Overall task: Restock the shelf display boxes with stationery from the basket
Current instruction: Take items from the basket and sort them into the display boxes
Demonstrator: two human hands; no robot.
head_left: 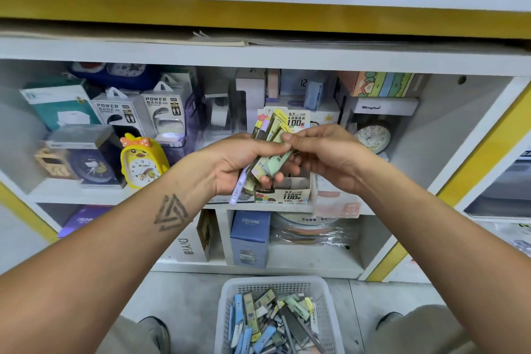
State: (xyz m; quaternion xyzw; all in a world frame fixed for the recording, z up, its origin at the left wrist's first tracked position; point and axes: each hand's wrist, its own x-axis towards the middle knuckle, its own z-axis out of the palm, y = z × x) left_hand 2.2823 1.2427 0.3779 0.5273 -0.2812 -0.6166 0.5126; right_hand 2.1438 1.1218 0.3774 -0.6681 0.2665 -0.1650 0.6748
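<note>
- Stationery packs (271, 158), a mixed fistful of slim lead cases in green, yellow and dark colours plus a lilac pen (240, 185), sit bunched in the left hand (244, 162), which is closed around their lower halves.
- The right hand (319, 152) meets the left at the top of the bunch; its thumb and forefinger pinch the edge of one pale green case, so the two hands are together on the same bundle.
- The display box (283, 191) printed "0.7 HB 100" stands on the shelf just beyond and below the hands, its open top partly hidden by them.
- The basket (275, 284) lies on the floor well below the hands, between the feet, with many more cases and pens heaped loosely inside.
- Handling, as I judge it: each case looks light, stiff and smooth-skinned, so the bundle probably slides against itself and could fan out or drop if the left grip relaxes.
- The best hold seems to be across the flat faces near one end, drawing a case out lengthwise.
- The lilac pen hangs lowest below the left hand and looks the likeliest to slip free.
</note>
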